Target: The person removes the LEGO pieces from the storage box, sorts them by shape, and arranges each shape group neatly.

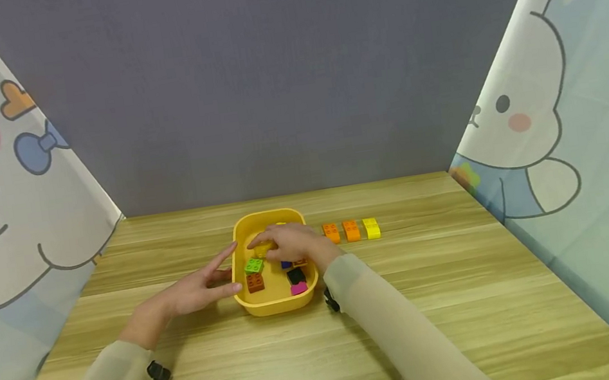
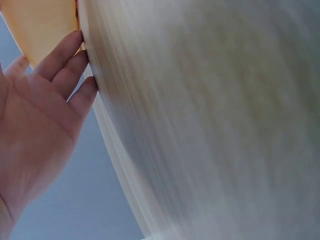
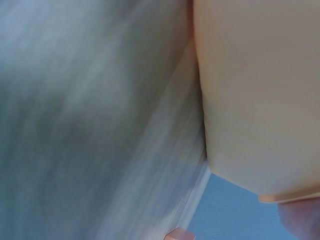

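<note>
A yellow plastic bin point(image 1: 277, 307) holds several toy building bricks. My left hand point(image 1: 193, 291) is at the bin's left side, its fingers straight and spread, with fingertips at the wall and rim; the left wrist view shows this palm point(image 2: 40, 110) beside the bin wall point(image 2: 47, 25). Over the right rim reaches my right hand point(image 1: 291, 242), index finger extended and thumb apart, above a yellow brick point(image 1: 262, 250) that it partly covers. Inside lie a green brick point(image 1: 253, 266), a brown brick point(image 1: 255, 282), a black brick point(image 1: 296, 275) and a magenta brick point(image 1: 299, 289). A blue brick point(image 1: 286, 264) shows below the right hand.
Right of the bin, two orange bricks point(image 1: 351, 231) and a bright yellow brick point(image 1: 371, 228) stand in a row on the wooden table point(image 1: 448, 299). A dark grey panel point(image 1: 267, 91) rises behind, with printed cloths point(image 1: 600, 174) on both sides.
</note>
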Demonstrator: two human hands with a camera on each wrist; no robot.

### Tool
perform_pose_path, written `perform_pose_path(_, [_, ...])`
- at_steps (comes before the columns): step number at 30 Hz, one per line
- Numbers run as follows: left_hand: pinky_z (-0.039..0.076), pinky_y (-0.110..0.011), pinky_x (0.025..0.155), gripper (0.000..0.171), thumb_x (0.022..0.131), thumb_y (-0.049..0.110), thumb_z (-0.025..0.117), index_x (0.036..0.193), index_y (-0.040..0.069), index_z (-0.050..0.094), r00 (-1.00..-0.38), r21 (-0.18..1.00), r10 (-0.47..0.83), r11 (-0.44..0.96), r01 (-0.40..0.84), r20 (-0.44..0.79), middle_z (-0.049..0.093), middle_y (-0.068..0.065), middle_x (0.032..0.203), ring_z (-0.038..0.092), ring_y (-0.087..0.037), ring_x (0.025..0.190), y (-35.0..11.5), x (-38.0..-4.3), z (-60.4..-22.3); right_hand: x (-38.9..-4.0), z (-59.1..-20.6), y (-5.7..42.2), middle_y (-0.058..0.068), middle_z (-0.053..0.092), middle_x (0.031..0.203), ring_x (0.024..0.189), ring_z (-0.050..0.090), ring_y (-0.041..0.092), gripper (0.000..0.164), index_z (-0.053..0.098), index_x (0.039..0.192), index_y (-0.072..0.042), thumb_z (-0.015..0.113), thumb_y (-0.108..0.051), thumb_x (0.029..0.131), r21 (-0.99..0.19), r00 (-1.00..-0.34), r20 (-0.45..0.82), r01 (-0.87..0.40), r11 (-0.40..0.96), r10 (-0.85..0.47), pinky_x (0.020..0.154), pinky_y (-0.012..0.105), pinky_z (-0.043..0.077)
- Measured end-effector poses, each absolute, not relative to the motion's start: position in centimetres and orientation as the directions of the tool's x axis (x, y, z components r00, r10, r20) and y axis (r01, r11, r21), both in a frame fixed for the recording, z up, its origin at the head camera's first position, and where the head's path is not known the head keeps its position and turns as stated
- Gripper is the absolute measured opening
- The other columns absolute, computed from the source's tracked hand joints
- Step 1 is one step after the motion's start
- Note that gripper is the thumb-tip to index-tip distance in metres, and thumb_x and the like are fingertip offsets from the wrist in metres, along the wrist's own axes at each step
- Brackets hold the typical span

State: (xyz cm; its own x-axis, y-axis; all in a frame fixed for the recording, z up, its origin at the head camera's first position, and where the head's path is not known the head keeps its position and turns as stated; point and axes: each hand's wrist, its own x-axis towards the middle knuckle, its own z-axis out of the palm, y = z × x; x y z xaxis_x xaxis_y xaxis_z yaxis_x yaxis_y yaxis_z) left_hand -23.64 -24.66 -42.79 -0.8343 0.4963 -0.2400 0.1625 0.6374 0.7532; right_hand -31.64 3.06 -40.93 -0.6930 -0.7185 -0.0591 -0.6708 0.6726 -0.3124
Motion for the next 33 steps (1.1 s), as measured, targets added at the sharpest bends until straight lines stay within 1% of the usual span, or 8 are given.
perform_pose_path(5, [0.043,-0.063,0.109,0.089,0.097,0.057,0.062,0.161,0.048,0.001,-0.833,0.76,0.497,0.632,0.154,-0.244,0.046,-0.014,0.156,0.046,-0.038,0.142,-24.7,-23.7,-43.0,-31.5,-40.9,3.1,-0.01,0.056,0.142,0.116,0.061,0.016,0.041,0.055,0.138,-0.046,0.063,-0.033,0.1,-0.357,-0.723,-0.044,-0.633,0.687,-0.689,0.099,0.042,0.054])
perform_pose_path(9, [0.044,-0.063,0.108,0.089,0.097,0.056,0.062,0.16,0.049,0.001,-0.827,0.77,0.504,0.621,0.147,-0.248,0.045,-0.015,0.157,0.046,-0.038,0.143,-24.7,-23.7,-43.0,-31.5,-40.8,3.0,0.0,0.041,0.16,0.122,0.062,0.023,0.047,0.049,0.142,-0.052,0.06,-0.033,0.101,-0.422,-0.741,-0.048,-0.592,0.686,-0.67,0.098,0.048,0.054])
perform_pose_path(11, [0.044,-0.062,0.108,0.089,0.097,0.055,0.062,0.16,0.049,0.001,-0.827,0.775,0.505,0.615,0.146,-0.246,0.046,-0.014,0.157,0.046,-0.037,0.142,-24.7,-23.7,-43.0,-31.6,-40.8,3.1,0.002,0.038,0.161,0.122,0.062,0.025,0.047,0.049,0.144,-0.051,0.058,-0.031,0.102,-0.46,-0.738,-0.035,-0.587,0.666,-0.674,0.099,0.049,0.054])
perform_pose_path(15, [0.044,-0.062,0.109,0.089,0.097,0.055,0.062,0.161,0.048,0.001,-0.827,0.778,0.51,0.61,0.151,-0.239,0.046,-0.014,0.156,0.046,-0.037,0.142,-24.7,-23.7,-42.8,-32.0,-40.8,3.3,0.0,0.047,0.148,0.11,0.061,0.018,0.042,0.056,0.143,-0.036,0.059,-0.025,0.103,-0.536,-0.723,0.029,-0.594,0.6,-0.69,0.097,0.042,0.054])
perform_pose_path(17, [0.043,-0.062,0.109,0.089,0.097,0.055,0.063,0.161,0.047,0.001,-0.826,0.78,0.51,0.608,0.149,-0.24,0.046,-0.014,0.156,0.046,-0.037,0.142,-24.6,-23.7,-42.7,-32.1,-40.8,3.4,-0.003,0.049,0.143,0.108,0.057,0.014,0.041,0.057,0.142,-0.032,0.06,-0.024,0.103,-0.562,-0.722,0.056,-0.594,0.576,-0.689,0.097,0.038,0.053])
perform_pose_path(23, [0.042,-0.062,0.111,0.09,0.097,0.055,0.063,0.161,0.047,0.001,-0.828,0.773,0.509,0.614,0.158,-0.236,0.045,-0.015,0.157,0.045,-0.037,0.143,-24.6,-23.8,-42.6,-32.2,-40.1,3.8,-0.005,0.051,0.134,0.106,0.054,0.015,0.041,0.056,0.14,-0.035,0.061,-0.023,0.101,-0.599,-0.728,0.12,-0.595,0.536,-0.675,0.091,0.034,0.053])
perform_pose_path(27, [0.042,-0.062,0.111,0.089,0.097,0.055,0.062,0.161,0.048,0.001,-0.834,0.76,0.502,0.627,0.169,-0.229,0.045,-0.016,0.157,0.045,-0.038,0.143,-24.6,-23.8,-42.6,-32.1,-39.5,4.6,-0.005,0.054,0.137,0.107,0.057,0.016,0.043,0.056,0.139,-0.036,0.065,-0.021,0.099,-0.663,-0.746,0.176,-0.572,0.483,-0.642,0.093,0.036,0.054])
perform_pose_path(33, [0.04,-0.064,0.111,0.089,0.097,0.057,0.062,0.161,0.048,0.001,-0.836,0.757,0.493,0.635,0.155,-0.242,0.042,-0.016,0.159,0.042,-0.039,0.145,-24.5,-23.9,-42.6,-32.0,-39.4,7.1,-0.003,0.061,0.128,0.103,0.062,0.018,0.048,0.056,0.138,-0.033,0.071,-0.017,0.095,-0.764,-0.773,0.213,-0.513,0.391,-0.598,0.091,0.038,0.056])
